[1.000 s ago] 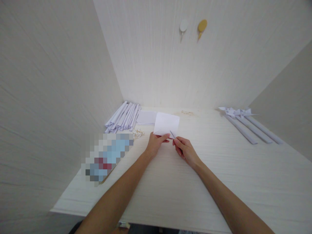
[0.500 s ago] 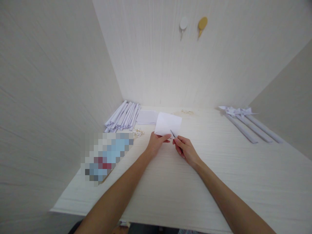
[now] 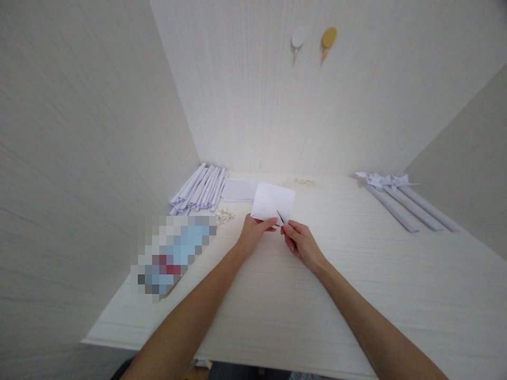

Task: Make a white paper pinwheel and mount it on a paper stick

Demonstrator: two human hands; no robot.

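Observation:
My left hand [image 3: 253, 235] pinches the near edge of a small white sheet of paper [image 3: 273, 200] that stands tilted up off the pale desk [image 3: 301, 295]. My right hand [image 3: 301, 241] is closed on the same near edge, just to the right. Between the two hands a short dark slit or thin point shows in the paper's edge. I cannot make out a tool in my right hand.
A stack of rolled white paper sticks [image 3: 200, 189] lies at the back left, with a flat white sheet [image 3: 238, 189] beside it. Three finished paper pinwheels [image 3: 400, 199] lie at the back right. A blurred-out blue object [image 3: 172, 253] sits left. Two hooks [image 3: 312, 39] hang on the wall.
The paper has shifted slightly to the right and up between my hands. The slit at its near edge looks darker and more open. My arms have barely moved.

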